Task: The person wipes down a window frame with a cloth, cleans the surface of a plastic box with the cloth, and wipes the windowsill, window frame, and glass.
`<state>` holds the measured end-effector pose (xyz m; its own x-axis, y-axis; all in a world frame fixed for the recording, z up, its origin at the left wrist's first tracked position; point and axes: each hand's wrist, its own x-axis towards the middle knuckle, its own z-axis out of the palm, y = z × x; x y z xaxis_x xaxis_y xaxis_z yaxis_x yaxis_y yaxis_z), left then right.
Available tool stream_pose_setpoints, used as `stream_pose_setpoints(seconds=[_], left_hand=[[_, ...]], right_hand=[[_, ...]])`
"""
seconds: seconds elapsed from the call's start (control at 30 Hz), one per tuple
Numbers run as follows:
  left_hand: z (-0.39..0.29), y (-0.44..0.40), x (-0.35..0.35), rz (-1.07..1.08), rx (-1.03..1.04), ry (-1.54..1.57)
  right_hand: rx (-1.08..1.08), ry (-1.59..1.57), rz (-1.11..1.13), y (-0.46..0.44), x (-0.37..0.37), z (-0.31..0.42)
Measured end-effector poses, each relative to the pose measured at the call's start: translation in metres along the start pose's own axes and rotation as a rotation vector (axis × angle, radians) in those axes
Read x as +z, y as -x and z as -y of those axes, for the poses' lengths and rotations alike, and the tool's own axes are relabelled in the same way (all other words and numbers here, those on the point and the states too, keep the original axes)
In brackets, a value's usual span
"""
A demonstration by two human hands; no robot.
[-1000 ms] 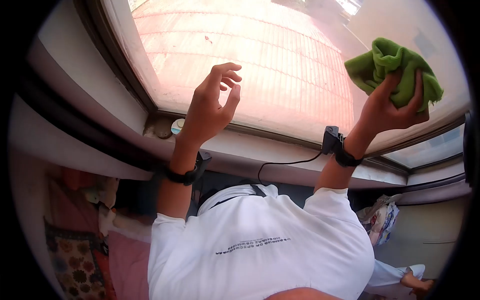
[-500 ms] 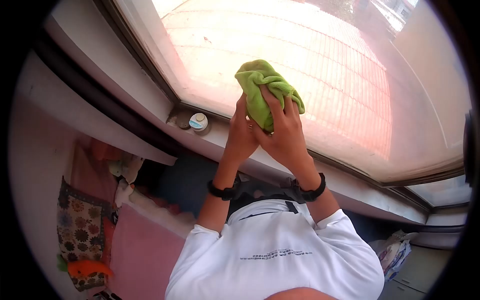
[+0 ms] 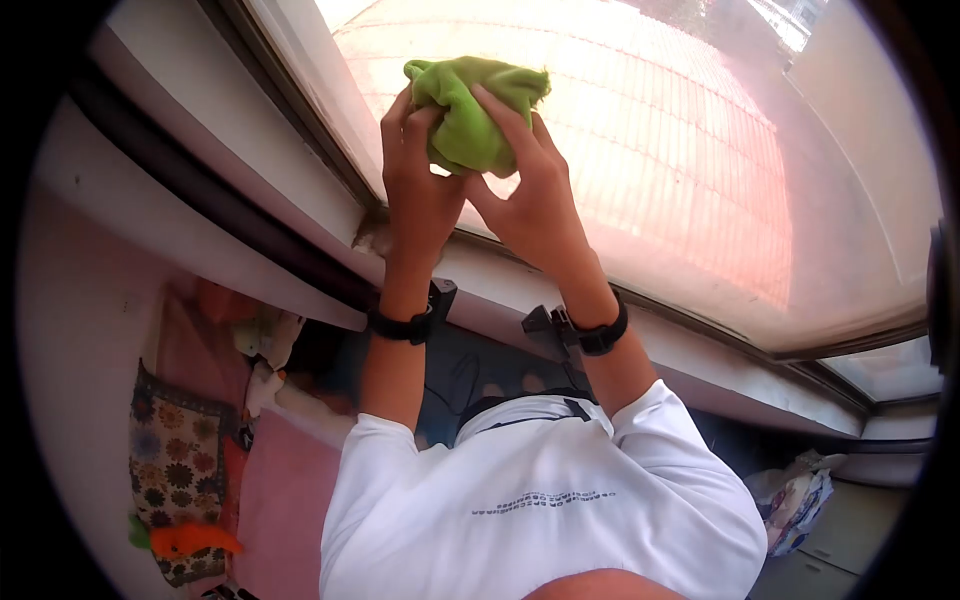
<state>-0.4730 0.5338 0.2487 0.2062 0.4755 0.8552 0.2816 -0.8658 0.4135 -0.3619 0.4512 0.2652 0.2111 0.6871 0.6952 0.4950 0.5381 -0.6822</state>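
A bunched green cloth (image 3: 470,115) is held up in front of the window pane (image 3: 640,150). My left hand (image 3: 415,175) grips its left side, with the fingers curled up along the edge. From the right, my right hand (image 3: 530,190) presses its fingers over the cloth's front. The thumbs come close together beneath it. Whether the cloth touches the glass is hard to tell. Both wrists wear black straps with small black devices.
Below the pane runs the window sill (image 3: 500,285). A dark rail (image 3: 220,190) slants along the left wall. Lower left are a pink surface (image 3: 285,500), a flower-patterned cloth (image 3: 180,450) and an orange soft toy (image 3: 195,540). A plastic bag (image 3: 800,500) lies at lower right.
Both hands and the green cloth have moved up and to the left across the pane. The small round container on the sill is now hidden behind my left arm.
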Motion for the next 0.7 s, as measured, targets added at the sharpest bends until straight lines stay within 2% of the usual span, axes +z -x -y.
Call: stream_pose_setpoints(seconds=[0.07,0.13,0.2,0.3,0.37,0.4,0.47,0.5,0.6,0.67,0.7], left_hand=[[0.0,0.029,0.023,0.043,0.064,0.102],[-0.002,0.07,0.046,0.156,0.058,0.212],[-0.014,0.106,0.06,0.326,0.034,0.194],[-0.026,0.141,0.079,0.39,0.017,0.237],[-0.02,0.133,0.087,0.344,0.102,0.161],[-0.022,0.119,0.088,0.346,0.118,0.173],[-0.024,0.072,0.076,0.117,0.196,0.155],[-0.026,0.047,0.069,0.07,0.244,0.116],[-0.034,-0.014,0.052,-0.071,0.365,0.058],[-0.036,-0.027,0.055,-0.115,0.398,0.106],[-0.034,-0.025,0.062,-0.038,0.381,0.141]], right_hand=[[-0.003,0.006,-0.04,0.03,-0.021,-0.018],[0.186,0.012,-0.03,0.068,-0.051,-0.035],[0.304,0.073,0.006,0.1,-0.084,-0.031],[0.288,0.212,-0.01,0.131,-0.106,-0.024],[0.281,0.261,-0.042,0.129,-0.11,-0.023],[0.131,0.34,-0.075,0.12,-0.11,-0.022],[-0.114,0.423,-0.172,0.096,-0.104,-0.017],[-0.208,0.431,-0.236,0.078,-0.101,-0.01],[-0.378,0.504,-0.381,0.034,-0.089,0.003],[-0.495,0.529,-0.457,0.021,-0.079,0.002],[-0.499,0.541,-0.455,0.019,-0.077,-0.002]])
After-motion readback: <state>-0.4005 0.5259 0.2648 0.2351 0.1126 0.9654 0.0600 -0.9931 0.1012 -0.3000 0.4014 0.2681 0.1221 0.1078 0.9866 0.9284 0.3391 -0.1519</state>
